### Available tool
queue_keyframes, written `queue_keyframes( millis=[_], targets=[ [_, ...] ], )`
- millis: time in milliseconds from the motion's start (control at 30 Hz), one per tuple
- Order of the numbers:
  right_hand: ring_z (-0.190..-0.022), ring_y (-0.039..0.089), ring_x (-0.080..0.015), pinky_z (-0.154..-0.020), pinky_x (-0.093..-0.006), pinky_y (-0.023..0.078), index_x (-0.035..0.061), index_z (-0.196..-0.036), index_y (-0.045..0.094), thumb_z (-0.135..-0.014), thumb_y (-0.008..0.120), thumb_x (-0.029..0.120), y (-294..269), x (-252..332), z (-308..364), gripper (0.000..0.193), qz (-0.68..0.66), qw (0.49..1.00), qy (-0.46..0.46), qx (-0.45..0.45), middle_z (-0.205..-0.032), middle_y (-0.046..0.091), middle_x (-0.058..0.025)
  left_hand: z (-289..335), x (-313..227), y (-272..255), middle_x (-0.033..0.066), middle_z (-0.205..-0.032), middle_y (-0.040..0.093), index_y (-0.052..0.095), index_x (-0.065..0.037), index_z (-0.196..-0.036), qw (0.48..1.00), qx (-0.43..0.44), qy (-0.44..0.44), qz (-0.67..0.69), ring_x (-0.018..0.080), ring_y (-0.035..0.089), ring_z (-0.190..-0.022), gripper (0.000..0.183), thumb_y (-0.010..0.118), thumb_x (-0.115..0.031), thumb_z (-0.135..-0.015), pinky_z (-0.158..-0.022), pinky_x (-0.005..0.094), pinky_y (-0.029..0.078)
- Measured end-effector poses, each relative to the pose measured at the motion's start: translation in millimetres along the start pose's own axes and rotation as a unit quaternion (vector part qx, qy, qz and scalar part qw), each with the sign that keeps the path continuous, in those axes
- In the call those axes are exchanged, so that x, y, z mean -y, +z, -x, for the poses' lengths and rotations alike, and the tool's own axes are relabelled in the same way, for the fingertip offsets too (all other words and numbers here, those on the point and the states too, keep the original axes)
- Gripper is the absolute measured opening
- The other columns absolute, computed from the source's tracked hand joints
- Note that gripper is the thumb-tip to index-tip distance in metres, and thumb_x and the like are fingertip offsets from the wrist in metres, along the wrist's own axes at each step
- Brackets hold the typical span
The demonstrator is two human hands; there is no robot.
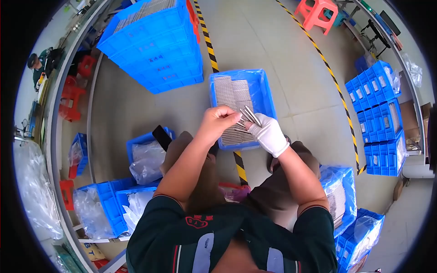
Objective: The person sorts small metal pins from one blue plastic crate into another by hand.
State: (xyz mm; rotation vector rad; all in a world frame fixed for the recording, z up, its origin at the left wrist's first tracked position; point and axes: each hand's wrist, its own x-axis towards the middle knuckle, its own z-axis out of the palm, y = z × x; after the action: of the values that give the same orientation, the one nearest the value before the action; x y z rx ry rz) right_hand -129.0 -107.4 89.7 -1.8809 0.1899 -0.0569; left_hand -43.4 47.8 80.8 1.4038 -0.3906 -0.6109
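Several slim silvery metal rods [249,115] fan out from my gloved right hand [271,136], whose fingers are closed round them. My bare left hand [218,122] meets them from the other side, its thumb and forefinger pinched at the rods' ends. Both hands are over a blue plastic crate [266,91] lined with clear film. Inside it, rows of like metal rods [233,92] lie closely stacked. A white glove covers the right hand; the rods' lower ends are partly hidden by the fingers.
A tall stack of blue crates [159,59] stands beyond on the left. Blue crates with plastic bags [148,157] lie left of my legs. At my right is a crate of rods [337,200]. More crates [380,120] and a red stool [317,16] are farther right.
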Motion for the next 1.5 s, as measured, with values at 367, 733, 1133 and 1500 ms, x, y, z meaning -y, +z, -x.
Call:
queue_keyframes(
  millis=[367,733,1133,1500],
  targets=[
    [-0.044,0.032,-0.0049,-0.039,-0.02,0.022,0.0065,-0.08,0.053,-0.084,0.054,0.034,-9.9,11.4,4.3,0.028,-0.239,0.945,0.162,0.153,-0.055,0.042,0.0035,0.0,-6.7,-10.4,0.002,-0.074,0.06,0.061,0.001,-0.08,0.994,0.027,-0.049,0.098,0.0063,0.052,-0.068,0.013,0.063,-0.012,-0.078,-0.063,0.0206,0.042],
    [-0.044,0.034,-0.0053,-0.039,-0.0201,0.023,0.004,-0.078,0.054,-0.083,0.056,0.026,-2.3,11.0,7.0,0.022,-0.18,0.964,0.156,0.114,-0.055,0.043,0.0029,0.4,-4.8,-15.7,0.0027,-0.074,0.059,0.061,0.001,-0.079,0.995,0.055,-0.073,0.028,0.007,0.053,-0.068,0.013,0.065,-0.011,-0.075,-0.062,0.0205,0.041],
    [-0.042,0.033,-0.005,-0.038,-0.0202,0.021,0.0061,-0.075,0.054,-0.083,0.055,0.035,-11.6,13.6,6.5,0.03,-0.25,0.932,0.201,0.17,-0.052,0.041,0.0031,-0.4,-14.1,-13.6,0.0039,-0.075,0.06,0.061,0.001,-0.079,0.998,-0.007,-0.017,0.062,0.008,0.053,-0.068,0.012,0.063,-0.01,-0.076,-0.063,0.022,0.043],
    [-0.044,0.035,-0.0051,-0.039,-0.0202,0.025,0.0053,-0.074,0.052,-0.084,0.053,0.035,-0.6,9.1,7.6,0.032,-0.202,0.955,0.161,0.147,-0.053,0.043,0.0029,1.4,-0.3,-8.0,0.0014,-0.071,0.058,0.061,0.001,-0.077,0.998,0.058,0.007,0.006,0.006,0.051,-0.066,0.011,0.064,-0.01,-0.075,-0.06,0.0203,0.042]
  ],
)
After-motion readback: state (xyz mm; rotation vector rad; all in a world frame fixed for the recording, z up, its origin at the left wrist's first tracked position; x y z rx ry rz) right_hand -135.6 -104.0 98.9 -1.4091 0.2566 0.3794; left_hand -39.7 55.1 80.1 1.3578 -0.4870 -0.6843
